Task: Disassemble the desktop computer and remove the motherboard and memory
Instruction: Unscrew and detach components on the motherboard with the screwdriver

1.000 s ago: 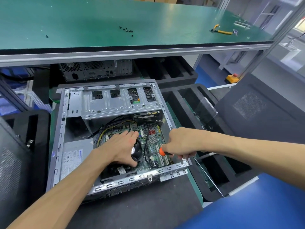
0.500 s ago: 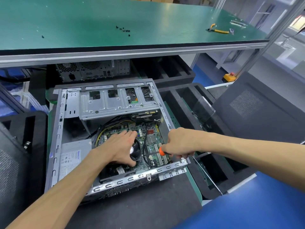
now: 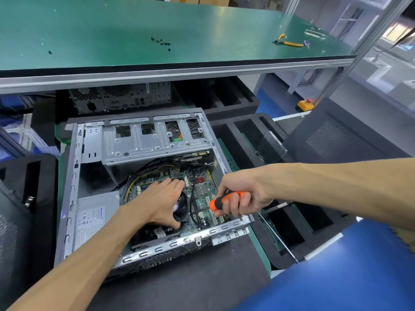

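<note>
my right hand (image 3: 241, 194) is curled around the screwdriver (image 3: 226, 199), its handle orange and black with a ribbed rubbery look; the shaft and tip are hidden under my fingers, so i cannot tell where the tip lands. just left of that grip, my left hand (image 3: 160, 202) lies flat with fingers straight, pressing on the round black cooler fan (image 3: 180, 208), holding nothing. under both hands sits the motherboard (image 3: 202, 191), a green board crowded with slots, a small finned silver heatsink and black cables looping across it; it is still inside the computer case (image 3: 69, 198), low in the open side. the case is bare grey sheet metal with punched slots along its rim. beyond my hands a stamped metal drive cage (image 3: 155, 142) spans the case, and left of my left hand is the grey power supply (image 3: 94, 212) with a paper label. the case rests on a dark mat. further out, a green workbench (image 3: 112, 30) runs above, with small black screws (image 3: 161, 42) and yellow-handled cutters (image 3: 288, 42) on it. black foam trays (image 3: 242, 140) lie right of my grip, over a blue floor.
</note>
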The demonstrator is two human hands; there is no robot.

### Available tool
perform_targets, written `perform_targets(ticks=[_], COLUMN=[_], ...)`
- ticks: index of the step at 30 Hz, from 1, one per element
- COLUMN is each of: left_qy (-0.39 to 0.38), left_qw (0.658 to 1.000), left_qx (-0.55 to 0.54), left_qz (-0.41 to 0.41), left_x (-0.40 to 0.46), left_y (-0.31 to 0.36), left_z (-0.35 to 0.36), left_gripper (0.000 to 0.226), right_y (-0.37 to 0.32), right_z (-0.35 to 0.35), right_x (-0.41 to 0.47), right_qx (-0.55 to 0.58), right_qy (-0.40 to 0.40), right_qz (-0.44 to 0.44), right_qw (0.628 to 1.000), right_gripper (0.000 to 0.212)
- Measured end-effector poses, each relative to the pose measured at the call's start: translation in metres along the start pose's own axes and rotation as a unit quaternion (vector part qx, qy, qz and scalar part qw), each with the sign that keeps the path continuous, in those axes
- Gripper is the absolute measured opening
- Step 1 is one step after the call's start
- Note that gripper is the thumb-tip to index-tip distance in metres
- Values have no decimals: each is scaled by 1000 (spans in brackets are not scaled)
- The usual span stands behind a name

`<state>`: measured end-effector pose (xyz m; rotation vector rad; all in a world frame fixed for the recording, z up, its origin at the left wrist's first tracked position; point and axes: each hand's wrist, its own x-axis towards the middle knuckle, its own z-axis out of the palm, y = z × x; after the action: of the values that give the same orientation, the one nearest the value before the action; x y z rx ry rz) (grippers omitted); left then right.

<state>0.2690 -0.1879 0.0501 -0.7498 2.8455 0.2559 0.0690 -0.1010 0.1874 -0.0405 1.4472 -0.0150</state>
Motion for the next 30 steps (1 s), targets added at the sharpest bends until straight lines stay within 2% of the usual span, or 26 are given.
perform_targets(ticks=[3,4,5,6,7,9,11,12,13,14,15,16,17,18,19,20,21,22,23,25,27,28,29,30], left_qy=[-1,0,-1,-2,-5,-12,-11,-7,-5,-4,-1,3,3,3,3,3,2,1,1,3,1,0,-1,1], left_qw=[1000,1000,1000,1000,1000,1000,1000,1000,1000,1000,1000,1000,1000,1000,1000,999,999,999,999,999,999,999,999,999], left_qx=[8,10,8,4,1,3,9,10,11,10,7,2,-3,-9,-15,-21,-25,-25,-23,-22,-20,-20,-23,-26], left_qz=[7,8,6,4,3,3,4,2,1,0,-4,-9,-13,-18,-23,-28,-32,-33,-34,-36,-34,-31,-28,-27], left_x=[0,1,0,1,1,1,0,-1,-1,-2,-3,-3,-3,-3,-3,-2,-2,-1,0,1,2,3,4,4], left_y=[0,0,1,0,1,2,3,4,5,5,5,5,5,4,3,3,2,0,-1,-3,-4,-5,-5,-4], left_z=[-1,0,0,0,0,-1,-2,-3,-4,-4,-4,-5,-5,-5,-4,-4,-3,-2,-1,2,4,4,4,4], left_gripper=[88,88,88,88,90,96,98,97,96,94,91,88,85,85,85,86,88,89,88,83,85,89,92,93], right_y=[0,1,2,2,4,10,19,23,25,26,25,21,16,8,-1,-11,-20,-25,-28,-25,-16,-12,-7,-1], right_z=[10,15,21,29,38,54,66,71,74,77,80,82,84,84,82,78,74,70,66,58,55,54,52,51], right_x=[1,0,0,-1,-3,-6,-5,-3,-2,0,0,-1,-3,-6,-10,-12,-16,-19,-23,-24,-21,-19,-16,-13], right_qx=[-140,-219,-308,-407,-509,-683,-784,-822,-847,-856,-853,-839,-816,-780,-717,-626,-516,-405,-303,-151,-116,-137,-207,-335], right_qy=[65,107,157,209,254,327,358,349,340,338,346,359,363,340,290,234,193,169,157,145,116,119,151,206], right_qz=[-28,-55,-96,-146,-196,-271,-296,-295,-289,-285,-277,-264,-238,-202,-166,-137,-117,-103,-94,-80,-62,-65,-93,-139], right_qw=[988,968,933,877,799,593,411,340,290,268,276,312,381,485,612,731,826,893,935,974,985,981,962,909], right_gripper=[33,32,30,29,28,23,20,20,20,21,21,21,23,27,29,27,23,19,15,16,13,14,16,19])
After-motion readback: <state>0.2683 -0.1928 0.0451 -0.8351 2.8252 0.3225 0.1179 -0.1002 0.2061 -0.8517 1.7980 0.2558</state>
